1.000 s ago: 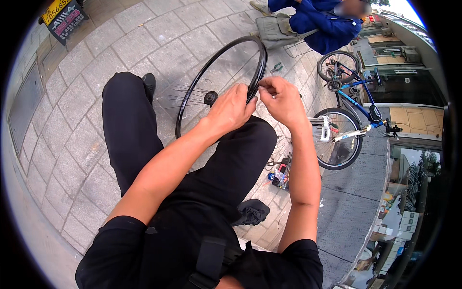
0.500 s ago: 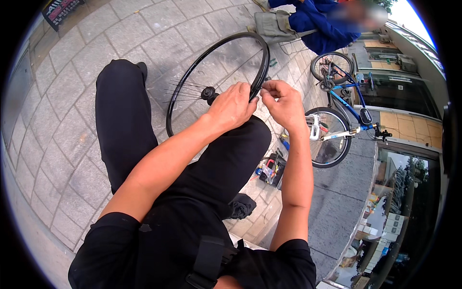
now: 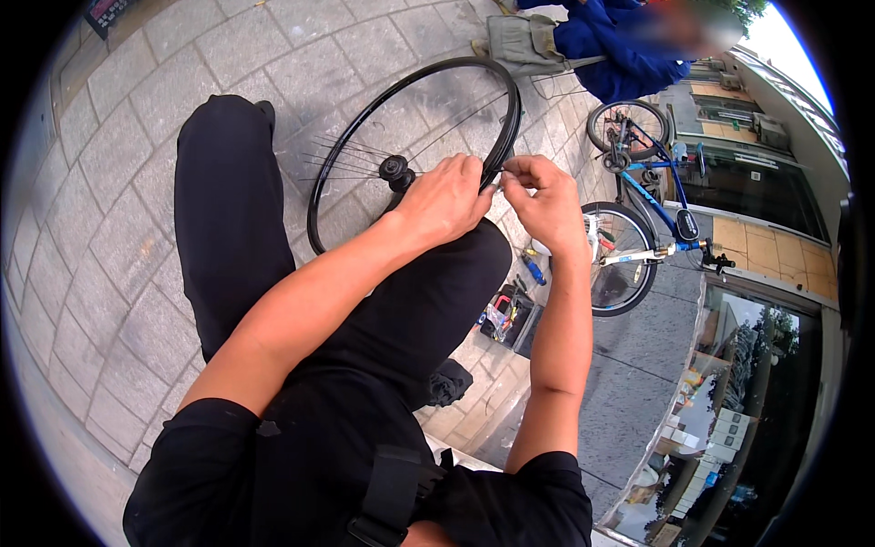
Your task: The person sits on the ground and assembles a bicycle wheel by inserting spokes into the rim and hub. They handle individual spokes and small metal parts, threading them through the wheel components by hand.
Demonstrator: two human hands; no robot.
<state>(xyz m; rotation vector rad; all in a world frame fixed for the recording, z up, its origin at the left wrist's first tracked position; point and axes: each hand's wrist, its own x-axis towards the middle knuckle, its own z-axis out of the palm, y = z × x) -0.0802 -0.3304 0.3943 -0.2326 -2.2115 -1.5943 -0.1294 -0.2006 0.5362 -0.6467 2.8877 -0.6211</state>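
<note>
A black bicycle wheel (image 3: 339, 153) without a tire leans against my raised knee, tilted. Thin spokes fan out from its black hub (image 3: 396, 170). My left hand (image 3: 445, 202) is closed on the near right side of the rim, fingers wrapped over it. Just right of that spot, my right hand (image 3: 549, 202) is closed in a pinch beside the rim. Something small and dark shows at its fingertips, too small to name. My left fingers partly cover the rim where the two hands meet.
A tool box (image 3: 510, 314) and a blue-handled tool (image 3: 533, 268) lie on the paving right of my knee. Beyond stands a blue bicycle (image 3: 658, 190). Someone in blue with a grey bag (image 3: 521, 44) is at the top. A shop window (image 3: 738, 410) runs along the right.
My right fingertips have drawn slightly right, away from the rim. The left hand keeps its hold. The whole view has shifted a little, and more of the tool box shows.
</note>
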